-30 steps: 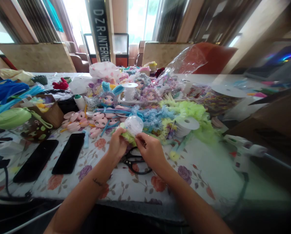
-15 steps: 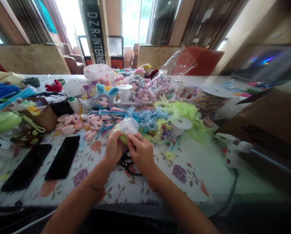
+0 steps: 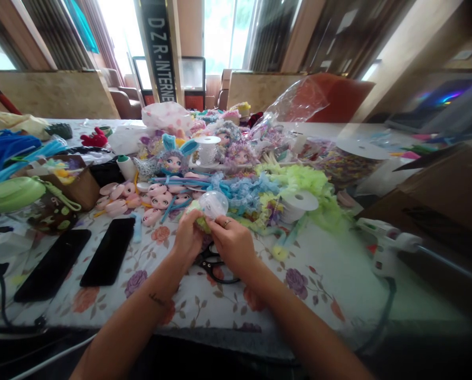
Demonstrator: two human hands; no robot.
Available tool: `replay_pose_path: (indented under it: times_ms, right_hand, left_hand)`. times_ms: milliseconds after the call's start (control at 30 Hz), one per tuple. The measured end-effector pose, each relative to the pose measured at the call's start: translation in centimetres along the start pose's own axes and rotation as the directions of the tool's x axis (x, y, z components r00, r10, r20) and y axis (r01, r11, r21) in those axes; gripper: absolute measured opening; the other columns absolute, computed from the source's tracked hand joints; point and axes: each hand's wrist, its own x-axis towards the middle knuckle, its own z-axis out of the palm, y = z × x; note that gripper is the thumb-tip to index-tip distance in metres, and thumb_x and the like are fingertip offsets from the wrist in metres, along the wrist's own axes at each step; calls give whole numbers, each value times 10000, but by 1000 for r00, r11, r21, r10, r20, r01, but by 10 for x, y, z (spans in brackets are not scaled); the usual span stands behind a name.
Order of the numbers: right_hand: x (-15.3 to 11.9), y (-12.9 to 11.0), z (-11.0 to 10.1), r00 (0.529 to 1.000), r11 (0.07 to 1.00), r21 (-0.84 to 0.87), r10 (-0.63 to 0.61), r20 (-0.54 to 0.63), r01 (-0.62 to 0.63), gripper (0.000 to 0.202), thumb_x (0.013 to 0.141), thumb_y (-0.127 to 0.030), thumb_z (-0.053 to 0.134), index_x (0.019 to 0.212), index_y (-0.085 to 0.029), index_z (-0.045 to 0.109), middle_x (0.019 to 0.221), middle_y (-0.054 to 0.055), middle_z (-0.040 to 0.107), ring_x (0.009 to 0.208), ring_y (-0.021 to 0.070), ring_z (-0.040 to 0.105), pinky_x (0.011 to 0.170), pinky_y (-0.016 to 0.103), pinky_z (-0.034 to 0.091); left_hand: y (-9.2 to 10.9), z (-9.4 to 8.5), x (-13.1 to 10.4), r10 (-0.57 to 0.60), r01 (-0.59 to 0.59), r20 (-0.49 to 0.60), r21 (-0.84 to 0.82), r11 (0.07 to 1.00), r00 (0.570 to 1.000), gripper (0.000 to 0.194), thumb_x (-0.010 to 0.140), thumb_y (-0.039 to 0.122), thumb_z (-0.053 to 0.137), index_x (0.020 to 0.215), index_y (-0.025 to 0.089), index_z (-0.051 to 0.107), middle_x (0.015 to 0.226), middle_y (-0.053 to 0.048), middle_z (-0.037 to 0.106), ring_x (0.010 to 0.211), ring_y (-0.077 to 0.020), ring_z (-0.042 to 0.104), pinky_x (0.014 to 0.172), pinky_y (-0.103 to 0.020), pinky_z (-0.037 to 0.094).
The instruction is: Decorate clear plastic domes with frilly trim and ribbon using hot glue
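A clear round plastic piece (image 3: pixel 214 203) with yellow-green frilly trim (image 3: pixel 201 224) is between my two hands, over the middle of the flowered tablecloth. My left hand (image 3: pixel 189 234) grips the trim on its left side. The fingertips of my right hand (image 3: pixel 232 237), which wears a ring, are pinched together at the right lower edge of the piece; the exact spot they hold is too small to make out. Black-handled scissors (image 3: pixel 216 269) lie beneath my hands, partly covered by them.
Doll faces (image 3: pixel 160 200) and blue ruffled ribbon (image 3: pixel 246 191) lie beyond my hands. A white spool (image 3: pixel 299 205) sits to the right, a glue gun (image 3: pixel 384 243) farther right beside a cardboard box (image 3: pixel 437 195). Two black phones (image 3: pixel 107 253) rest at the left.
The whole view has shifted slightly, so things appear a little farther right. Both hands stay together on the frilly piece, with only a slight change in the right fingers.
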Motion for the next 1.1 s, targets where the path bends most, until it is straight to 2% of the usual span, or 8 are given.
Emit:
replay_pose_path:
  times_ms: [67, 167, 267, 367, 500, 700, 867, 1100]
  right_hand:
    - [0, 0, -1, 999, 998, 49, 36, 16, -37, 331, 965, -186, 440, 1131, -179, 726, 834, 85, 699, 728, 187, 618, 609, 264, 419]
    - [1, 0, -3, 989, 960, 238, 142, 25, -144, 323, 927, -174, 486, 1157, -183, 713, 933, 91, 715, 773, 193, 652, 680, 270, 466]
    - [2, -3, -4, 961, 859, 437, 274, 45, -266, 302, 881, -179, 541, 1125, -174, 719, 952, 87, 727, 761, 191, 661, 689, 279, 496]
    - [3, -7, -3, 918, 726, 589, 391, 73, -356, 256, 851, -209, 584, 1051, -164, 737, 932, 78, 747, 726, 186, 663, 667, 284, 515]
    - [4, -11, 1, 884, 588, 717, 461, 84, -375, 238, 842, -219, 592, 1012, -181, 755, 983, 74, 751, 790, 190, 691, 697, 281, 540]
    - [0, -10, 5, 905, 635, 705, 424, 26, -317, 306, 857, -168, 544, 1079, -191, 753, 1009, 80, 729, 885, 201, 680, 741, 292, 550]
    - [0, -10, 5, 923, 706, 647, 385, -8, -289, 325, 881, -152, 521, 1104, -216, 749, 1017, 82, 716, 920, 213, 663, 826, 331, 542]
    - [1, -13, 5, 910, 691, 662, 414, -31, -292, 308, 866, -130, 534, 1057, -200, 765, 997, 80, 731, 902, 215, 674, 827, 333, 538]
  left_hand:
    - [0, 0, 1, -13, 13, -4, 2, 1000, 1000, 161, 569, 105, 656, 617, 160, 511, 557, 58, 515, 506, -66, 491, 517, -187, 401]
    - [0, 0, 1, -41, 41, 5, 9, 999, 999, 132, 583, 125, 639, 627, 161, 520, 572, 45, 535, 519, -80, 508, 534, -205, 416]
    - [-1, 0, 0, -57, 57, 29, 20, 998, 998, 126, 595, 138, 631, 683, 165, 545, 607, 39, 559, 529, -92, 511, 523, -217, 403]
    - [-4, -1, -1, -6, 5, 49, 30, 1000, 999, 168, 592, 127, 634, 740, 165, 564, 654, 41, 574, 551, -82, 509, 538, -204, 396]
    - [-6, -1, -1, 83, -87, 85, 51, 995, 993, 201, 587, 123, 645, 769, 166, 571, 710, 36, 591, 590, -73, 518, 590, -192, 411]
    - [-5, 1, -4, 91, -97, 105, 59, 994, 990, 194, 591, 128, 643, 771, 167, 580, 738, 14, 620, 671, -102, 563, 660, -208, 446]
    - [-4, 1, -3, 70, -72, 93, 17, 997, 993, 178, 585, 126, 646, 722, 176, 544, 703, 24, 598, 627, -102, 551, 602, -213, 420]
    - [-3, 0, -2, 57, -56, 115, -7, 998, 992, 172, 592, 106, 628, 715, 181, 534, 678, 38, 579, 579, -92, 528, 559, -215, 408]
